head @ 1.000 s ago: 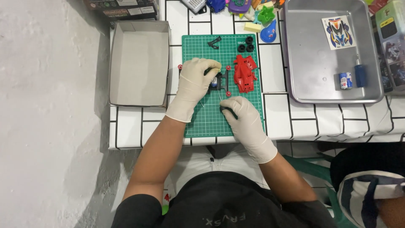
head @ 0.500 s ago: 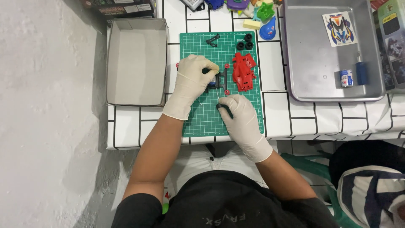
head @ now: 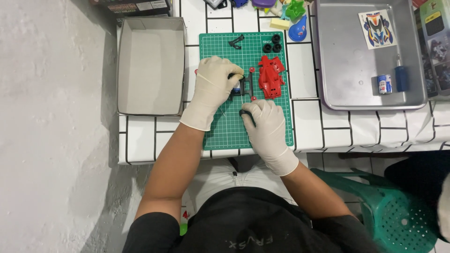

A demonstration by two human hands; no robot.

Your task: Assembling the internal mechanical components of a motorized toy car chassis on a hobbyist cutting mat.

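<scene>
On the green mat (head: 220,133) at the counter's near edge, my left hand (head: 213,89) grasps the black chassis (head: 244,86); my right hand (head: 267,126) pinches a black tyre (head: 244,114).

Cutting mat (head: 225,133) at centre: open box (head: 151,65) at nine o'clock, metal tray (head: 347,61) at three, car body (head: 270,77) on the mat.

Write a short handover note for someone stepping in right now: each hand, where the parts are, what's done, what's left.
Left hand, gloved, grips the black chassis on the green cutting mat.
Right hand, gloved, pinches a black tyre just below the chassis.
Red body shell lies off the chassis, to its right.
Three loose black tyres and a small black part sit at the mat's top.
Done: red rollers show on the chassis.
Left: tyres and shell are not on.
</scene>
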